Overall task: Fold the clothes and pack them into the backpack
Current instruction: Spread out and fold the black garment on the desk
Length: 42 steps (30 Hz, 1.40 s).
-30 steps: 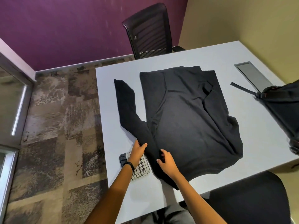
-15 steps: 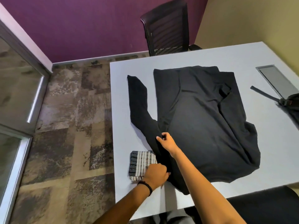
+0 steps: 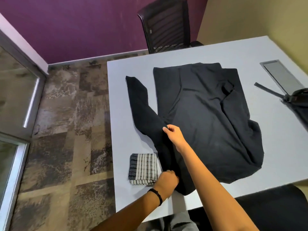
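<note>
A white surface point(image 3: 266, 147) is carrying a black garment point(image 3: 208, 122) spread across its middle, with the backpack point(image 3: 298, 100) lying at the far right edge and a striped folded cloth point(image 3: 143, 169) sitting near left. The right hand point(image 3: 175, 135) is pinching the garment's sleeve fold, its grip clamped on the fabric, while the left hand point(image 3: 166, 180) is closing on the garment's near left corner.

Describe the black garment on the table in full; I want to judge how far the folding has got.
The black garment is a long-sleeved top of soft, matte knit-like fabric, lying flat and wrinkled on the white table. Its far side is already folded inward over the body, while the near sleeve lies stretched out toward the table's edge. The right hand pinches the fabric where that sleeve joins the body; the left hand grips its near corner. Its edge touches, or slightly overlaps, the folded striped cloth.
</note>
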Available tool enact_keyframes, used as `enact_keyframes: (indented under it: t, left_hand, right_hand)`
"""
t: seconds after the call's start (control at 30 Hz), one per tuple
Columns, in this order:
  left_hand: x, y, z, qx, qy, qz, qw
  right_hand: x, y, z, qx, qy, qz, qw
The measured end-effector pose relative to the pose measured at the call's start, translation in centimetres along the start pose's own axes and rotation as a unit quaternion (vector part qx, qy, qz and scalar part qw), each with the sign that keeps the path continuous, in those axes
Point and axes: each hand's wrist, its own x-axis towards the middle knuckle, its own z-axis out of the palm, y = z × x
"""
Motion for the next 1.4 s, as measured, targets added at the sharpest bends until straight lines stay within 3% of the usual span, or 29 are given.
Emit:
enact_keyframes:
  t: [0.2, 0.4, 0.57, 0.63, 0.73, 0.9, 0.97, 1.03, 1.07, 1.17, 1.23, 1.3, 1.4]
  left_hand:
    - [-0.8, 1.9, -0.7, 0.054, 0.054, 0.091, 0.993]
    - [0.2, 2.6, -1.0, 0.131, 0.089, 0.182, 0.97]
    - [1.3, 4.1, -1.8, 0.18, 0.043, 0.28, 0.942]
    - [1.6, 4.4, -1.6, 0.184, 0.008, 0.286, 0.94]
    - [1.7, 4.6, -1.2, 0.137, -0.009, 0.291, 0.947]
    - [2.2, 4.4, -1.2, -0.099, -0.003, 0.268, 0.958]
    - [2.1, 4.2, -1.0, -0.186, -0.014, 0.251, 0.95]
    - [1.9, 3.9, -1.6, -0.256, -0.022, 0.238, 0.936]
    - [1.9, 3.8, -1.9, -0.282, -0.022, 0.233, 0.93]
    - [2.2, 3.0, -1.8, -0.293, -0.006, 0.225, 0.929]
    - [2.4, 2.4, -1.1, -0.257, 0.028, 0.219, 0.941]
    - [2.6, 2.4, -0.4, -0.247, 0.093, 0.185, 0.947]
    - [3.2, 2.3, 0.8, -0.301, 0.159, 0.037, 0.94]
  right_hand:
    - [-2.2, 1.3, -4.9, 0.228, 0.075, 0.092, 0.966]
    - [-6.9, 3.9, -10.7, 0.449, 0.21, 0.03, 0.868]
    - [-9.5, 6.7, -12.8, 0.561, 0.303, 0.041, 0.769]
    - [-10.2, 7.9, -13.1, 0.569, 0.322, 0.055, 0.755]
    - [-10.7, 9.3, -13.3, 0.558, 0.328, 0.085, 0.758]
    - [-10.4, 10.8, -13.8, 0.498, 0.32, 0.12, 0.797]
    - [-9.9, 11.7, -13.9, 0.427, 0.332, 0.141, 0.829]
    - [-9.6, 12.7, -14.0, 0.276, 0.367, 0.15, 0.876]
    - [-9.7, 13.2, -13.8, 0.201, 0.396, 0.155, 0.883]
    - [-10.3, 14.0, -13.3, 0.072, 0.498, 0.208, 0.839]
    - [-10.6, 13.9, -13.1, 0.036, 0.525, 0.249, 0.813]
    - [-10.6, 13.8, -13.0, 0.058, 0.501, 0.29, 0.814]
    - [-10.7, 13.6, -12.8, 0.093, 0.449, 0.314, 0.831]
